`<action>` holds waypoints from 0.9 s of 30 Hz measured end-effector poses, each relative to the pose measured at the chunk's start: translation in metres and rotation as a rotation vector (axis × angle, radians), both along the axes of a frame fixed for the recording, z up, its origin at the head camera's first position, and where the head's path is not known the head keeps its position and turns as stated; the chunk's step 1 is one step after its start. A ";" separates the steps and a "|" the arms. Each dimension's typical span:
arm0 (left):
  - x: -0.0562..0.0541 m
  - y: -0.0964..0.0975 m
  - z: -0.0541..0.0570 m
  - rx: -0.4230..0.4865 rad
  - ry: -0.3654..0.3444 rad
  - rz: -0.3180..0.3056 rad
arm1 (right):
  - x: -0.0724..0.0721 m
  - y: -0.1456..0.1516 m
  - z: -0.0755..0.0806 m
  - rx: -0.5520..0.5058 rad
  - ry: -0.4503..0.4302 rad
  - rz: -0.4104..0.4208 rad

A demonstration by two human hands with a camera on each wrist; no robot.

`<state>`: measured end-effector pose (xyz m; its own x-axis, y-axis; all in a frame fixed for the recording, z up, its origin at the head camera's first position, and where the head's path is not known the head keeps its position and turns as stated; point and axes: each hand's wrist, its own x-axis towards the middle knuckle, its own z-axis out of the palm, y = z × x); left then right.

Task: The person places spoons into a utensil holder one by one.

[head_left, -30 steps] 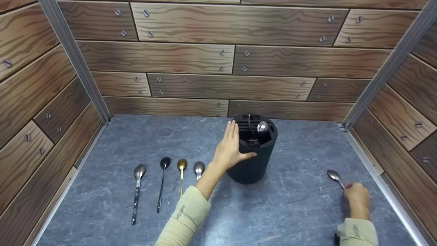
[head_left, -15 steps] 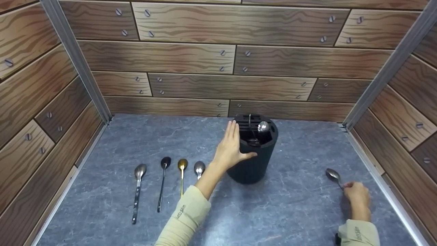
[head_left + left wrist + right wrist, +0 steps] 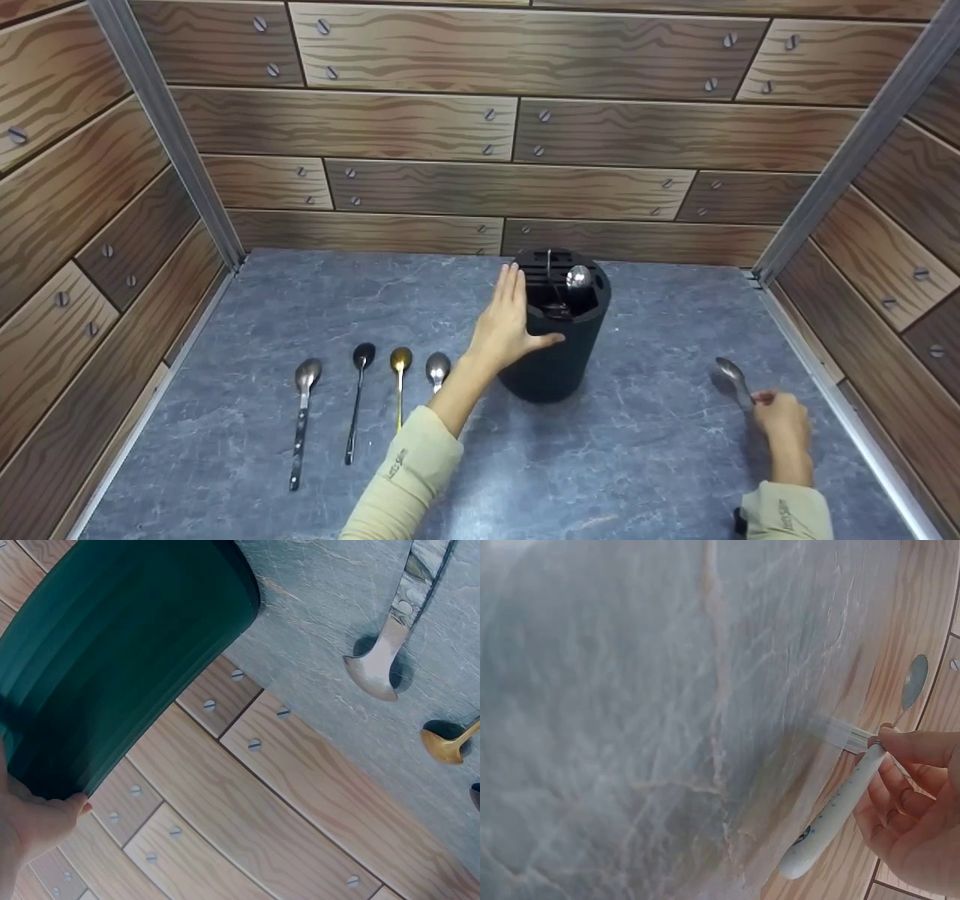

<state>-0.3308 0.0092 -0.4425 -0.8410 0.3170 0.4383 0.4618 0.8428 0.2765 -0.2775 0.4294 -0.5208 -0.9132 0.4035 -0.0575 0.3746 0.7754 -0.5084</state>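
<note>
Toward the right side of the tabletop, my right hand (image 3: 782,421) pinches a metal spoon (image 3: 729,371) between thumb and fingers. The right wrist view shows the spoon's pale, patterned handle (image 3: 832,814) sticking out below the grip. A dark cylindrical utensil holder (image 3: 559,367) stands upright near the middle, with cutlery, including a shiny spoon (image 3: 577,277), in its top opening. My left hand (image 3: 504,330) rests against the holder's left side, fingers straight and thumb stretched across the front. In the left wrist view, part of that hand (image 3: 37,825) touches the holder's wall.
Left of the holder lie a spoon with a patterned handle (image 3: 300,420), a black spoon (image 3: 358,405), a gold spoon (image 3: 400,375) and a silver spoon (image 3: 438,367). My left forearm partly covers the last two. Wood-patterned walls (image 3: 420,187) enclose the back and sides.
My right hand has tilted the spoon, lifting its bowl off the tabletop, with a shadow now apart beneath it. The left hand and the holder have not visibly moved.
</note>
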 end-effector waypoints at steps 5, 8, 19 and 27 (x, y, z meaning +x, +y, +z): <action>0.000 0.000 0.000 -0.008 0.007 0.005 | 0.001 -0.003 0.003 -0.002 0.009 -0.003; 0.000 0.000 0.000 -0.012 0.016 0.004 | 0.001 -0.006 0.006 -0.012 0.015 -0.004; 0.001 0.000 0.000 -0.002 0.007 0.001 | 0.004 -0.015 0.014 -0.009 0.073 0.014; 0.001 0.000 0.000 -0.007 0.000 0.003 | 0.003 -0.025 0.019 -0.011 0.194 0.040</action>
